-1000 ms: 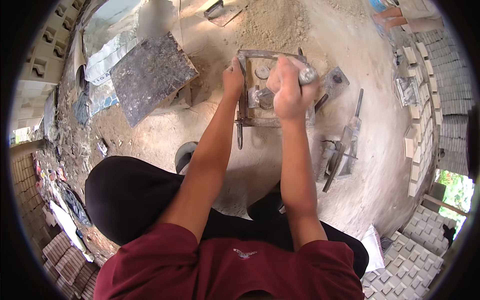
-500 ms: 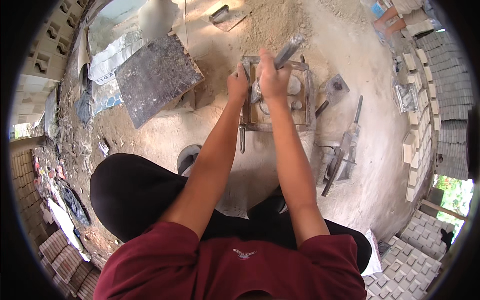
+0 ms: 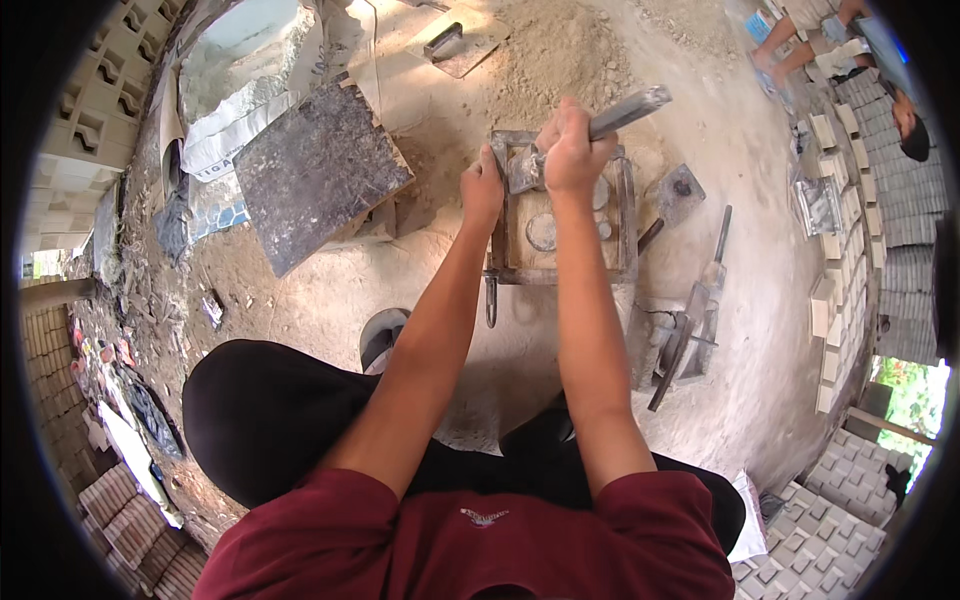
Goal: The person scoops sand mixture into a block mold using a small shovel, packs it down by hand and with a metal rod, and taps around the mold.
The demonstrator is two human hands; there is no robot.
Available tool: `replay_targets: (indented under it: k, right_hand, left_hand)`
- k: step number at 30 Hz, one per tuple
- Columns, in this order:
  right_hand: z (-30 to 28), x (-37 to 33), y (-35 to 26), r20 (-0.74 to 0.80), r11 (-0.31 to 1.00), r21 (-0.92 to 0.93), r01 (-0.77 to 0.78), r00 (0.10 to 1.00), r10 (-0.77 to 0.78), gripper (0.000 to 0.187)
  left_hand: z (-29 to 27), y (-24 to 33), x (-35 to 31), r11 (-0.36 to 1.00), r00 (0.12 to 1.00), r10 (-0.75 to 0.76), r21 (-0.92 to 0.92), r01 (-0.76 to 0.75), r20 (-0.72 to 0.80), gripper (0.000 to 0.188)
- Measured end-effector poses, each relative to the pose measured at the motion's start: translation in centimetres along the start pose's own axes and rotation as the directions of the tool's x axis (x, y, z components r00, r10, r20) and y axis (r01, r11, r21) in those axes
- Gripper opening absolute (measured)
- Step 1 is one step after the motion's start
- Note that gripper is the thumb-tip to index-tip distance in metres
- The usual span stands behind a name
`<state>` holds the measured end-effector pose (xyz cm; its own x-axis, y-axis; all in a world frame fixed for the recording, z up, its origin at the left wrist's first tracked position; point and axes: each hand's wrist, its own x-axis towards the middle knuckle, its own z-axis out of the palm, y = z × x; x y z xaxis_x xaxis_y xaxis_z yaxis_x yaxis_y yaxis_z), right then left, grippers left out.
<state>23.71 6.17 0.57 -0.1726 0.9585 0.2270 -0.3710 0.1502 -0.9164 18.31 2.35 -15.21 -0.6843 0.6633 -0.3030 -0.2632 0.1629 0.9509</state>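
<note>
A square metal mould frame [image 3: 628, 225] lies on the ground in front of me, with pale powder and several round shapes inside it. My left hand [image 3: 484, 188] is closed on the frame's left bar, thumb up along its edge. In my right hand [image 3: 575, 150], fingers wrapped round it, is a metal tamper [image 3: 630, 112] with a thick pipe handle slanting up to the right. Its blocky head is low at the frame's upper left, inside the bars; I cannot tell whether it touches the powder. A metal handle [image 3: 491, 300] sticks out from the frame's near-left corner.
Left of the frame is a dark, dusty board [image 3: 320, 175]. A powder heap [image 3: 560, 50] and a flat trowel [image 3: 445, 42] lie beyond. To the right are a small square plate [image 3: 682, 195] and a long metal tool [image 3: 690, 315]. Tiles [image 3: 828, 290] and another person [image 3: 800, 50] are far right.
My right hand has moved right with the tamper, whose handle now leans flatter to the right. The left hand stays on the frame. The whole scene sits slightly lower in view.
</note>
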Motion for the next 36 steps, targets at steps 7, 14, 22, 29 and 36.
replay_targets:
  k: [7, 14, 22, 29, 36]
  right_hand:
    - [0.4, 1.9, 1.6, -0.001, 0.999, 0.011, -0.049, 0.999, 0.049, 0.042]
    - [0.5, 3.3, 2.7, 0.005, 0.985, -0.172, 0.007, 1.000, -0.007, 0.040]
    - [-1.4, 0.7, 2.1, 0.050, 0.972, -0.221, 0.079, 0.996, -0.070, 0.039]
    - [-2.2, -1.0, 0.5, 0.049, 0.997, -0.066, -0.026, 0.998, 0.029, 0.041]
    - [-3.7, -2.6, 0.0, -0.020, 0.975, -0.214, 0.067, 0.997, -0.073, 0.043]
  left_hand:
    - [0.1, -0.3, 0.2, 0.998, 1.000, 0.028, 0.054, -0.027, -0.007, 0.059]
    - [-0.3, 0.1, 0.1, 0.997, 1.000, -0.009, 0.080, 0.012, -0.030, 0.060]
    - [0.3, 0.8, -1.0, 0.998, 1.000, 0.018, 0.065, -0.018, -0.010, 0.059]
    - [0.1, -0.3, 0.0, 0.999, 1.000, -0.013, 0.032, 0.013, -0.004, 0.058]
    - [0.7, 0.7, -0.5, 1.000, 1.000, -0.008, -0.007, 0.008, -0.006, 0.059]
